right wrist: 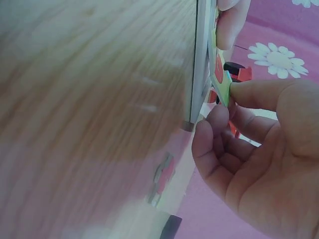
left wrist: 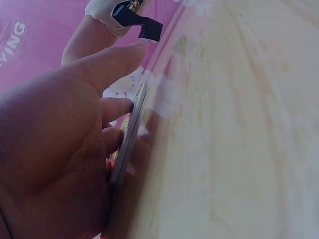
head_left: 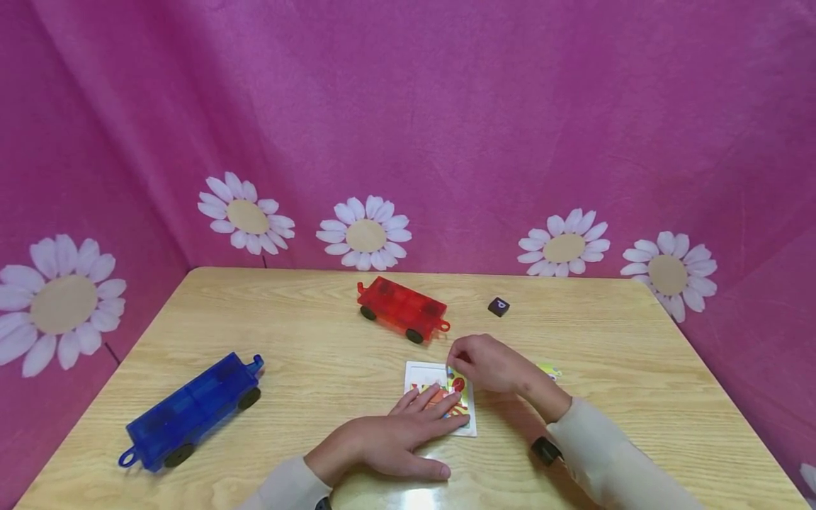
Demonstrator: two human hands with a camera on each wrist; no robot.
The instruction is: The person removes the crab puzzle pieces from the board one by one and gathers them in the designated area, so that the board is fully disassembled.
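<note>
A small jigsaw puzzle with a white frame [head_left: 422,366] and colourful printed pieces lies near the front middle of the table. My left hand [head_left: 404,438] rests flat across its lower part with the fingers spread, covering much of the picture. In the left wrist view, the fingers of that hand [left wrist: 55,134] touch the frame's face. At the upper right corner of the puzzle, my right hand [head_left: 489,363] pinches a yellow-green puzzle piece [right wrist: 224,90] between thumb and fingers. The piece stands tilted in the right wrist view. Whether it is seated in the frame, I cannot tell.
Another yellow-green puzzle piece [head_left: 550,370] lies to the right, partly behind the right forearm. Beyond the puzzle stand a red toy wagon [head_left: 404,306] and a black tile [head_left: 499,306] marked with a letter. A blue toy wagon [head_left: 194,411] stands at the left.
</note>
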